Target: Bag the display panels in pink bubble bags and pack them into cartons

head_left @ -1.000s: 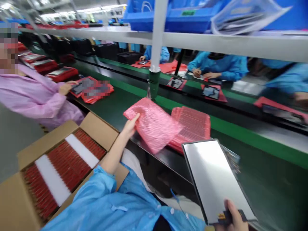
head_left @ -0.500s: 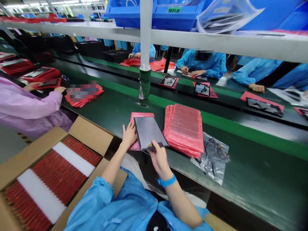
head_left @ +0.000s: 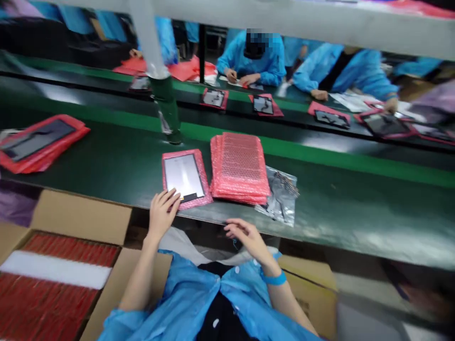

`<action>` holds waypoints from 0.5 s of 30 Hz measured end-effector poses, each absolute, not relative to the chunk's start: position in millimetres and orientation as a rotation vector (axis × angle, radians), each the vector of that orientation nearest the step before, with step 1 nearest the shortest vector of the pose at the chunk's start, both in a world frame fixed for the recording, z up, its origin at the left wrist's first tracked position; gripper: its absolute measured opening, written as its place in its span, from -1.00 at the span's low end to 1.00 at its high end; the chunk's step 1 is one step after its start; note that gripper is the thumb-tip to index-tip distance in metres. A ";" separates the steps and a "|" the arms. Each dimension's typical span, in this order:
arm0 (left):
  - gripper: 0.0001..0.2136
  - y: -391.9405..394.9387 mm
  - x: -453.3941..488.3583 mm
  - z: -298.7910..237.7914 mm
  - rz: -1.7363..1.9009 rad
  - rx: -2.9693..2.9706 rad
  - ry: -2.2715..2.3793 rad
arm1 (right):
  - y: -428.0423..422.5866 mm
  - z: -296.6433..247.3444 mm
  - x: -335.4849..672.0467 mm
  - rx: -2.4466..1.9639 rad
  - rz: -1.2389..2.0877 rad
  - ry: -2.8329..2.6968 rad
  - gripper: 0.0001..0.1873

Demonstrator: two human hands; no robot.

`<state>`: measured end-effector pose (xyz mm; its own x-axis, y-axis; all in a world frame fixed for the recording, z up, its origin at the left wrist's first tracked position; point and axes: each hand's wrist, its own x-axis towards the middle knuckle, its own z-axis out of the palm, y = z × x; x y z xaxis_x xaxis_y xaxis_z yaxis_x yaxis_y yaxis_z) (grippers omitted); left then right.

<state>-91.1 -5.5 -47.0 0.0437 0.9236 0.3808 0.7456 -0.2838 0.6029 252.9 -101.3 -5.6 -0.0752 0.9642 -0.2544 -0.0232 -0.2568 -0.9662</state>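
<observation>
Screen panel (head_left: 184,176): lying flat on a pink bubble bag (head_left: 201,201) on our green belt (head_left: 355,208);
Left hand (head_left: 161,213): fingers (head_left: 167,196) spread, resting on the bag's lower edge, pinching nothing;
Right hand (head_left: 247,237): loose and open just by the belt edge, holding nothing;
Nearby: stack of pink bags (head_left: 239,166) right beside the panel; clear bag of black cables (head_left: 279,196) just past it; open carton of red-wrapped items (head_left: 53,279) below our left arm

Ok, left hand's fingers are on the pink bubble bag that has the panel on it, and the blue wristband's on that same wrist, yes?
No, the wristband is on the right wrist, not the left, as the head view shows. The left hand's fingers are on the pink bubble bag, with the panel on it.
</observation>
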 end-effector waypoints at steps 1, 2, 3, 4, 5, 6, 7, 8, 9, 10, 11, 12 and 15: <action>-0.71 -11.3 -87.2 -49.9 1.100 2.097 1.694 | -106.1 -3.6 279.1 -1.458 1.254 -1.088 -0.40; -0.72 -15.1 -84.0 -52.3 1.137 2.098 1.681 | -108.3 -1.3 305.2 -1.590 1.022 -1.083 -0.38; -0.74 -16.9 -81.7 -54.2 1.178 2.093 1.670 | -108.2 1.0 330.2 -1.721 0.796 -1.095 -0.37; -0.75 -17.2 -80.2 -55.6 1.213 2.090 1.656 | -106.3 2.8 353.1 -1.845 0.603 -1.128 -0.35; -0.76 -16.3 -79.4 -56.4 1.242 2.089 1.642 | -103.2 4.0 373.0 -1.956 0.459 -1.172 -0.35; -0.77 -15.0 -79.1 -56.6 1.263 2.091 1.627 | -99.0 4.5 389.4 -2.050 0.367 -1.218 -0.36; -0.78 -13.7 -79.1 -56.2 1.274 2.092 1.610 | -94.2 4.4 401.9 -2.125 0.327 -1.257 -0.39; -0.79 -12.6 -79.3 -55.4 1.282 2.086 1.597 | -89.1 4.0 410.9 -2.181 0.333 -1.284 -0.44; -0.80 -11.9 -79.6 -54.4 1.285 2.075 1.588 | -84.1 3.6 416.9 -2.221 0.373 -1.299 -0.50; -0.80 -11.4 -79.9 -53.4 1.285 2.057 1.583 | -79.4 3.7 420.7 -2.249 0.436 -1.299 -0.56; -0.80 -11.0 -80.2 -52.6 1.286 2.038 1.583 | -75.4 4.5 423.3 -2.264 0.513 -1.288 -0.59; -0.80 -10.5 -80.4 -52.1 1.286 2.020 1.587 | -72.3 6.4 425.4 -2.270 0.595 -1.266 -0.60; -0.78 -8.8 -80.0 -51.2 1.278 1.988 1.609 | -69.6 19.0 430.8 -2.215 0.797 -1.200 -0.49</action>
<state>-80.0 -8.8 -51.2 -0.0127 0.8918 0.4523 0.6424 -0.3394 0.6871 430.8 -69.6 19.0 0.4419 0.8594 -0.2573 0.5705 -0.4906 -0.6587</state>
